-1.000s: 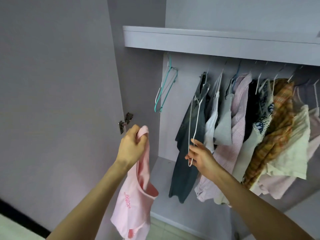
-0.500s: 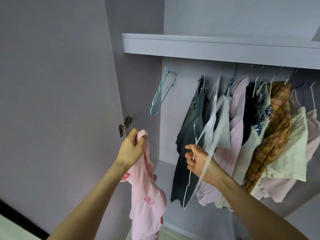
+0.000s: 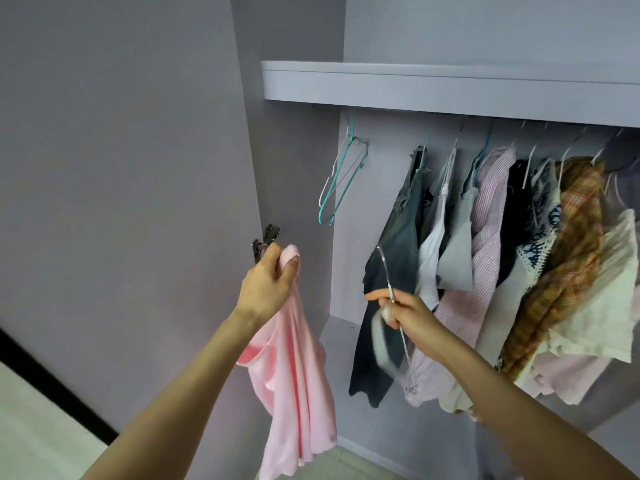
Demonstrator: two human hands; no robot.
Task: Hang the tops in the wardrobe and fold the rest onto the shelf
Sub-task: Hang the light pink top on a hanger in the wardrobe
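Your right hand (image 3: pixel 403 311) has pulled a white hanger (image 3: pixel 388 271) off the rail and out toward you; a second ago it was only reaching in among the hung clothes (image 3: pixel 491 237), and now its fingers are curled tight around the wire, with the hanger's lower part blurred from motion just below your fist. Your left hand (image 3: pixel 268 282) has stayed where it was, pinching the pink top (image 3: pixel 294 368) by its upper edge, left of the rail, near the door hinge (image 3: pixel 265 242). The top hangs loose and bunched beneath that grip, touching nothing else.

So you now have both pieces you need, a free hanger and a top. Next is probably to bring them together and feed the hanger through the neck opening. The fabric is crumpled, so finding the opening may take a moment. Two teal hangers (image 3: pixel 341 181) hang unused at the far left of the rail, below the shelf (image 3: pixel 433 84).
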